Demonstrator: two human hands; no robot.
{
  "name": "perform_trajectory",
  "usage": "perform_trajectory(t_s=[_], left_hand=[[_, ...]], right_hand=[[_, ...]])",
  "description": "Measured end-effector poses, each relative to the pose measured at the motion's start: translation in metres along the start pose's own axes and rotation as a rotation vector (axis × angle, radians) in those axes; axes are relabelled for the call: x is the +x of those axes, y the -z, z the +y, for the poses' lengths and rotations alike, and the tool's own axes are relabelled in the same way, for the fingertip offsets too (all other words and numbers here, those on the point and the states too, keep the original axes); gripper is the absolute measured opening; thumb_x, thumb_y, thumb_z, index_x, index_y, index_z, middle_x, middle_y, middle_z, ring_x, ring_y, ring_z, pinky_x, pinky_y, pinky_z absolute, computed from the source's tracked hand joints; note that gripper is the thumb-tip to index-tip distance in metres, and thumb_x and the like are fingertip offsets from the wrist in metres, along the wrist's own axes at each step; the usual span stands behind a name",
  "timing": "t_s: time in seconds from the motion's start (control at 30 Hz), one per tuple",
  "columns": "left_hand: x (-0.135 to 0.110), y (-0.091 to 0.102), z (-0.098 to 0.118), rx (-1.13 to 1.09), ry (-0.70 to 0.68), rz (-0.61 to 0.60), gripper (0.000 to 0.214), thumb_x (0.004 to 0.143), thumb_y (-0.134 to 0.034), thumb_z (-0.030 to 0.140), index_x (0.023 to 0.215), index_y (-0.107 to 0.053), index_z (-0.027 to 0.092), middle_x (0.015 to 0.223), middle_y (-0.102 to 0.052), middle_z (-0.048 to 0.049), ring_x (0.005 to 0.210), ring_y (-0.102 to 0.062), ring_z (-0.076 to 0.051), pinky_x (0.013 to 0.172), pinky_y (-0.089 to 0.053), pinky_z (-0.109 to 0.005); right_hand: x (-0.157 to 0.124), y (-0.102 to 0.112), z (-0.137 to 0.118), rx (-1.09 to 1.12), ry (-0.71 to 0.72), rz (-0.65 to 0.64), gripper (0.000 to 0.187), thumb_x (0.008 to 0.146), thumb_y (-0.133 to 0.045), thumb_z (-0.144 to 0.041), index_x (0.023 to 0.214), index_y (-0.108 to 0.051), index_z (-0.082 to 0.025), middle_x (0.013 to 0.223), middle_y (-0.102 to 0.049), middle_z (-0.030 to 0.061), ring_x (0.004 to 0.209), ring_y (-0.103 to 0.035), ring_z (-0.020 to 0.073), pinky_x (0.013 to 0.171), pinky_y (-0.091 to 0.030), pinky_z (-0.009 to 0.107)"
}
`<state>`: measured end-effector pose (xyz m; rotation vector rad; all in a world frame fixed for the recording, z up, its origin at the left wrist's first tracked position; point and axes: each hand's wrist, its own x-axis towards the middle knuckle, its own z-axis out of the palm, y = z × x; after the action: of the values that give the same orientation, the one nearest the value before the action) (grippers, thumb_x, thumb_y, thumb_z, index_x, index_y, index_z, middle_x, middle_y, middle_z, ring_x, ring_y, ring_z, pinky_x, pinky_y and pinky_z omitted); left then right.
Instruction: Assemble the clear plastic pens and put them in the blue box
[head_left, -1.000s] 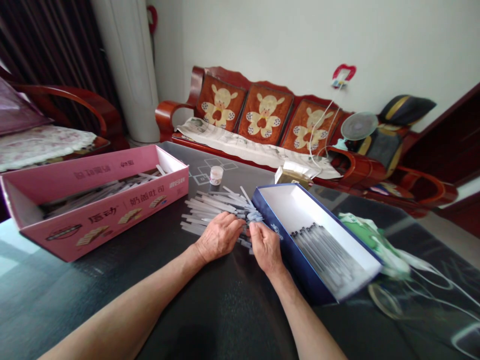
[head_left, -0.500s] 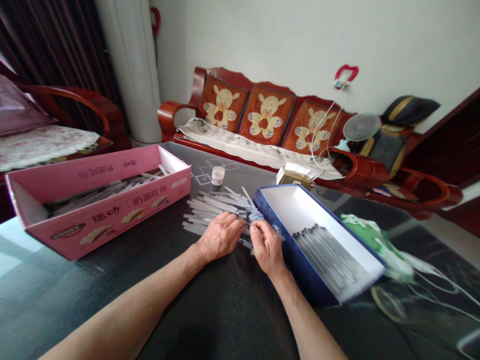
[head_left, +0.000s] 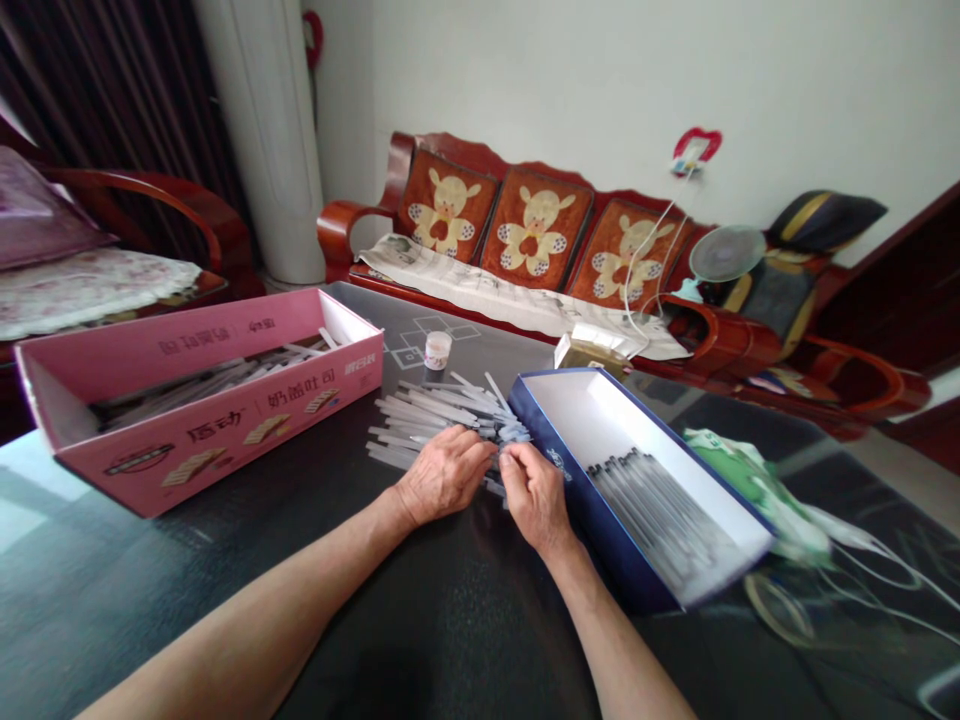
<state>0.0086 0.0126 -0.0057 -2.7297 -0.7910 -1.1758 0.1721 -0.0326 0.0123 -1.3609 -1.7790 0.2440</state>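
Over the near edge of a loose pile of frosted, translucent plastic tubes [head_left: 420,408], my two hands almost meet at the fingertips. My left hand [head_left: 447,472] is closed, thumb and fingers pinched, its back hiding what they hold. My right hand [head_left: 534,492] also pinches close beside it; whatever lies between its fingertips is too small and covered to name. To the right stands an open blue box [head_left: 602,520] with a white inside. In it lies a row of clear, pen-like tubes [head_left: 654,505] with dark ends, side by side.
On the left stands a long pink carton [head_left: 259,425] with more tubes inside. A small white tub [head_left: 438,350] is behind the pile. A green-and-white plastic bag [head_left: 739,475], cables and a tape roll [head_left: 780,608] lie right of the blue box. A wooden sofa [head_left: 495,300] stands beyond the table.
Both hands stay nearly in place, fingertips still together, with only small finger movements. The whole view has shifted slightly. Boxes and pile look the same.
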Motion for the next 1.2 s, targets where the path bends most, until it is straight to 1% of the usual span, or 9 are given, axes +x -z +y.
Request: perform_trajectory(t_s=[0.13,0.33,0.47,0.6,0.7,0.8,0.93,1.03,1.2], left_hand=[[0.0,0.001,0.001,0.001,-0.012,-0.021,0.024,0.094,-0.038,0.023,0.101,-0.059,0.014,0.079,-0.057,-0.007,0.075,-0.051,-0.018,0.072,-0.046,-0.032],[0.001,0.003,0.0,-0.002,-0.022,-0.023,0.024,0.094,-0.039,0.021,0.101,-0.061,0.014,0.081,-0.06,-0.0071,0.075,-0.051,-0.018,0.072,-0.044,-0.032],[0.004,0.005,0.0,0.048,-0.026,0.034,0.021,0.094,-0.043,0.021,0.101,-0.062,0.018,0.09,-0.064,-0.0067,0.085,-0.054,-0.018,0.079,-0.043,-0.034],[0.004,0.006,0.0,0.061,0.023,0.212,0.021,0.089,-0.053,0.024,0.108,-0.06,0.018,0.113,-0.062,-0.0106,0.109,-0.052,-0.024,0.093,-0.041,-0.04],[0.002,0.005,0.001,-0.059,0.205,0.294,0.019,0.089,-0.054,0.031,0.097,-0.063,0.017,0.095,-0.066,-0.0091,0.094,-0.058,-0.021,0.086,-0.045,-0.035],[0.003,0.004,0.002,-0.36,0.555,0.269,0.029,0.091,-0.048,0.041,0.089,-0.065,0.018,0.077,-0.066,-0.0038,0.072,-0.061,-0.015,0.071,-0.048,-0.027],[0.011,0.003,0.001,-1.023,0.933,0.341,0.041,0.082,-0.054,0.053,0.099,-0.062,0.015,0.074,-0.066,-0.0018,0.061,-0.062,-0.014,0.059,-0.05,-0.026],[0.016,0.003,-0.002,-1.386,1.036,0.389,0.042,0.074,-0.063,0.047,0.1,-0.058,0.014,0.075,-0.065,-0.0015,0.058,-0.062,-0.013,0.053,-0.049,-0.025],[0.014,0.0,-0.006,-1.422,0.947,0.32,0.039,0.075,-0.058,0.03,0.111,-0.055,0.014,0.063,-0.06,0.0035,0.04,-0.048,-0.006,0.04,-0.035,-0.018]], right_hand=[[0.001,0.0,0.0,-0.039,-0.041,-0.014,0.034,0.093,-0.039,-0.034,0.064,-0.052,-0.022,0.062,-0.059,0.0025,0.06,-0.054,0.0166,0.059,-0.038,0.028],[0.003,0.003,0.001,0.036,-0.077,-0.073,0.032,0.09,-0.045,-0.04,0.068,-0.057,-0.021,0.063,-0.061,0.0019,0.059,-0.054,0.0158,0.058,-0.039,0.027],[0.003,-0.001,0.0,0.253,-0.288,-0.091,0.038,0.086,-0.05,-0.05,0.063,-0.057,-0.02,0.056,-0.059,-0.0002,0.052,-0.053,0.0138,0.052,-0.04,0.025],[0.006,-0.005,0.001,0.455,-0.534,0.048,0.044,0.076,-0.058,-0.06,0.064,-0.061,-0.018,0.057,-0.063,0.0006,0.046,-0.053,0.0117,0.042,-0.037,0.022],[0.008,-0.005,0.002,0.547,-0.628,0.192,0.047,0.072,-0.061,-0.063,0.067,-0.062,-0.016,0.059,-0.064,0.0022,0.047,-0.055,0.011,0.038,-0.034,0.019],[0.006,-0.005,-0.002,0.624,-0.591,0.104,0.046,0.074,-0.061,-0.062,0.068,-0.061,-0.016,0.061,-0.063,0.0021,0.048,-0.053,0.0096,0.038,-0.033,0.018],[0.003,-0.001,-0.01,0.505,-0.411,-0.275,0.04,0.084,-0.052,-0.052,0.073,-0.064,-0.016,0.064,-0.064,0.0012,0.051,-0.053,0.0096,0.045,-0.036,0.02],[0.005,0.012,-0.01,0.224,-0.25,-0.332,0.028,0.085,-0.054,-0.04,0.072,-0.067,-0.018,0.065,-0.061,-0.001,0.057,-0.053,0.0103,0.054,-0.039,0.022],[0.006,0.04,-0.001,-0.175,-0.125,-0.453,0.01,0.072,-0.061,-0.014,0.069,-0.068,-0.02,0.068,-0.059,-0.0016,0.063,-0.054,0.0114,0.061,-0.038,0.023]])
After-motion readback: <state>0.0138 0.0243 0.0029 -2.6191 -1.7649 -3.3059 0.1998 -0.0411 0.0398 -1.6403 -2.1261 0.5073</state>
